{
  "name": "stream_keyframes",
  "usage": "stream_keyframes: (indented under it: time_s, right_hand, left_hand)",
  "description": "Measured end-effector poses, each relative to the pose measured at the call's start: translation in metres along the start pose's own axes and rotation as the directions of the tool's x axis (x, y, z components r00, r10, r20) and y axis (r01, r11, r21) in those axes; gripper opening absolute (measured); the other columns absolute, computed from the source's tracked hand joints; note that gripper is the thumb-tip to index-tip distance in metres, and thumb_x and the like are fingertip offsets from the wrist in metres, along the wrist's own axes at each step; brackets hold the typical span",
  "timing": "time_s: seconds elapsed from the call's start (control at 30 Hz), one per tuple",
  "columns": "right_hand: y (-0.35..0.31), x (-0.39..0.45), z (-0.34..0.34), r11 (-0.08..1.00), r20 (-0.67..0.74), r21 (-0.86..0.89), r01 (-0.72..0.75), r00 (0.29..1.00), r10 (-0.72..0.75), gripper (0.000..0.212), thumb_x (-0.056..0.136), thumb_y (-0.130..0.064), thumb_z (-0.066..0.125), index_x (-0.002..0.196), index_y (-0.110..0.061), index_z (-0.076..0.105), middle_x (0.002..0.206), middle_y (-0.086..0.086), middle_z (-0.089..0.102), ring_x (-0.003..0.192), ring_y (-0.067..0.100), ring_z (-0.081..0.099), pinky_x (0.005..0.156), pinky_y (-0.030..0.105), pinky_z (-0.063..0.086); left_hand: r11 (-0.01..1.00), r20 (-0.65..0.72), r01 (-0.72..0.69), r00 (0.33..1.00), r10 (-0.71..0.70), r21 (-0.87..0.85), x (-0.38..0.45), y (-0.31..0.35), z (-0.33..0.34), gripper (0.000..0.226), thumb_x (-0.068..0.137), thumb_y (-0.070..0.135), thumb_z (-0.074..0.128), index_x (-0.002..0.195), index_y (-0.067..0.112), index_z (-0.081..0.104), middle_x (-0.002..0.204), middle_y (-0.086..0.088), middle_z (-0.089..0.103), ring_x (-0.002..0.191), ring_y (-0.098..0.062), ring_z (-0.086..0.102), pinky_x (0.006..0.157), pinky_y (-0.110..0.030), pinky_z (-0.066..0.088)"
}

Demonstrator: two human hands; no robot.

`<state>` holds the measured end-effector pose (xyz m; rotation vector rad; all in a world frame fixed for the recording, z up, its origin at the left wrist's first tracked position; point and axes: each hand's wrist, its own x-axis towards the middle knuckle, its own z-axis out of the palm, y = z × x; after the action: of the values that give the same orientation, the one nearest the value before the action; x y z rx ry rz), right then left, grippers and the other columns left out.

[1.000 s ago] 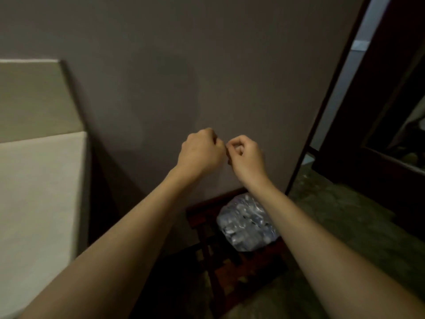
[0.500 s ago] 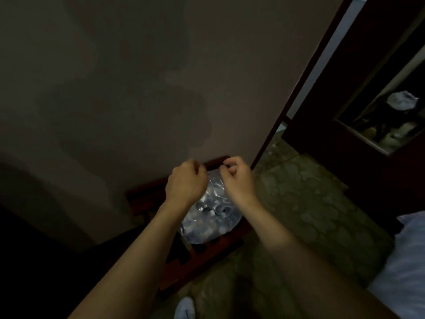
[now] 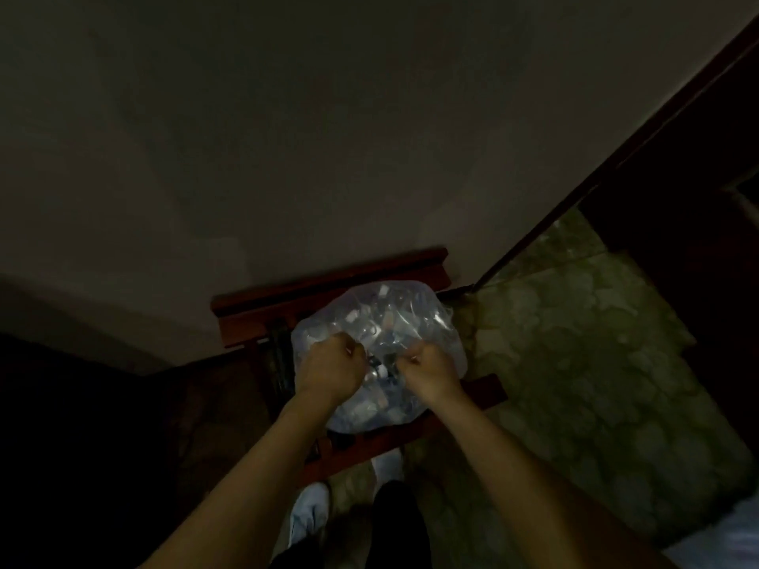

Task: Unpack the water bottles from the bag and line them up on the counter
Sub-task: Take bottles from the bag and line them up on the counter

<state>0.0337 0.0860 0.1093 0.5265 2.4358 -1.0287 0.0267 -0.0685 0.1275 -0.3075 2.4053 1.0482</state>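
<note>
Low against the wall, on a dark red wooden chair (image 3: pixel 328 289), sits the clear plastic bag (image 3: pixel 427 322), bulging w/ water bottles (image 3: pixel 382 318). Bag is directly below and ahead of both hands, so the coming move turns on its mouth: the top of the bag lies between the two fists, roughly at centre.

Left hand (image 3: pixel 328 371) is fisted at the bag's left upper side, fingers curled in; looks to be gripping a bunch of plastic, tho the film is too clear and the light too dim to be sure. Right hand (image 3: pixel 429 373) is the same at the right upper side, fingers curled tight, seemingly pinching plastic too. Hands are near each other, a small gap between, about equally close to the opening. Neither is nearer by any real margin.

Contents: bottles are jumbled inside, some caps and pale labels showing thru the film. Can't tell the count or which way each one's long axis runs; they look piled at mixed angles, not upright in rows.

Judgement: step in hand is opening the bag, prob. pulling the two sides apart or undoing a knot. No bottle is out yet. No desk shows in view, so bottles would need carrying elsewhere.

Also visible: patterned floor (image 3: pixel 575 342) to the right, pale footwear (image 3: pixel 308 515) below.
</note>
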Motion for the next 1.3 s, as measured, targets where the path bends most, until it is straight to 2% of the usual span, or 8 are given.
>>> stream_keyframes:
  time_s: [0.1, 0.17, 0.3, 0.47, 0.67, 0.73, 0.93, 1.3]
  right_hand:
    - [0.022, 0.032, 0.01, 0.999, 0.121, -0.018, -0.041, 0.992, 0.043, 0.027, 0.093, -0.022, 0.056, 0.067, -0.015, 0.056, 0.062, -0.003, 0.051, 0.062, 0.014, 0.053, 0.058, 0.025, 0.041]
    - [0.031, 0.05, 0.016, 0.999, 0.214, -0.035, -0.032, 0.976, 0.039, 0.017, 0.093, -0.018, 0.054, 0.098, -0.007, 0.066, 0.083, 0.004, 0.062, 0.076, 0.017, 0.057, 0.066, 0.024, 0.042]
    - [0.052, 0.082, 0.033, 0.999, 0.355, -0.013, -0.037, 0.934, 0.039, 0.043, 0.095, -0.012, 0.054, 0.137, -0.012, 0.047, 0.118, 0.009, 0.06, 0.107, 0.023, 0.059, 0.093, 0.034, 0.05]
    - [0.073, 0.124, 0.058, 0.986, 0.328, -0.164, -0.017, 0.942, 0.071, 0.044, 0.094, -0.018, 0.058, 0.135, -0.006, 0.049, 0.14, 0.017, 0.049, 0.122, 0.031, 0.054, 0.1, 0.035, 0.046]
    - [0.085, 0.145, 0.064, 0.941, 0.308, -0.33, -0.074, 0.934, 0.181, 0.073, 0.093, -0.032, 0.061, 0.151, -0.01, 0.021, 0.152, 0.02, 0.017, 0.132, 0.036, 0.038, 0.106, 0.038, 0.038]
    - [0.082, 0.151, 0.063, 0.936, 0.322, -0.345, -0.07, 0.928, 0.188, 0.074, 0.094, -0.029, 0.058, 0.153, -0.017, 0.016, 0.149, 0.023, 0.022, 0.128, 0.038, 0.042, 0.102, 0.041, 0.042]
    - [0.077, 0.157, 0.063, 0.928, 0.308, -0.344, 0.143, 0.951, -0.032, 0.021, 0.096, -0.017, 0.053, 0.112, -0.007, 0.061, 0.117, 0.015, 0.059, 0.102, 0.027, 0.059, 0.078, 0.03, 0.045]
    - [0.085, 0.171, 0.082, 0.836, 0.26, -0.543, -0.079, 0.931, 0.257, 0.071, 0.093, -0.03, 0.059, 0.147, 0.001, 0.026, 0.143, 0.022, 0.044, 0.128, 0.037, 0.047, 0.103, 0.045, 0.042]
  left_hand:
    - [0.998, 0.033, 0.07, 0.997, -0.07, -0.001, 0.019, -0.003, 0.021, 0.024, 0.1, 0.029, 0.047, 0.101, 0.011, 0.063, 0.076, -0.005, 0.065, 0.063, -0.019, 0.061, 0.058, -0.032, 0.05]
    - [0.993, 0.039, 0.119, 0.992, -0.119, -0.002, 0.032, -0.003, 0.038, 0.022, 0.1, 0.028, 0.048, 0.099, 0.014, 0.064, 0.078, -0.007, 0.066, 0.064, -0.02, 0.061, 0.057, -0.031, 0.048]
    - [0.978, 0.068, 0.21, 0.975, -0.211, 0.011, 0.054, -0.007, 0.078, 0.042, 0.1, 0.021, 0.046, 0.058, 0.017, 0.051, 0.061, -0.001, 0.052, 0.059, -0.02, 0.052, 0.059, -0.028, 0.042]
    - [0.95, 0.104, 0.306, 0.945, -0.31, 0.056, 0.072, -0.015, 0.109, 0.035, 0.099, 0.019, 0.043, 0.069, 0.01, 0.057, 0.089, -0.019, 0.068, 0.086, -0.032, 0.066, 0.064, -0.028, 0.041]
    - [0.933, 0.131, 0.339, 0.926, -0.353, 0.117, 0.084, -0.03, 0.125, 0.03, 0.097, 0.021, 0.044, 0.069, 0.014, 0.052, 0.089, -0.014, 0.066, 0.071, -0.02, 0.056, 0.063, -0.025, 0.039]
    - [0.94, 0.148, 0.321, 0.93, -0.336, 0.116, 0.088, -0.03, 0.127, 0.033, 0.098, 0.02, 0.044, 0.066, 0.014, 0.05, 0.089, -0.015, 0.067, 0.079, -0.027, 0.062, 0.065, -0.025, 0.041]
    - [0.962, 0.187, 0.267, 0.943, -0.274, 0.062, 0.102, -0.03, 0.132, 0.032, 0.099, 0.022, 0.045, 0.078, 0.008, 0.064, 0.088, -0.015, 0.068, 0.078, -0.023, 0.061, 0.067, -0.028, 0.045]
    - [0.971, 0.176, 0.233, 0.955, -0.24, 0.059, 0.103, -0.041, 0.134, 0.031, 0.098, 0.018, 0.045, 0.075, 0.005, 0.062, 0.093, -0.019, 0.068, 0.088, -0.03, 0.063, 0.069, -0.027, 0.04]
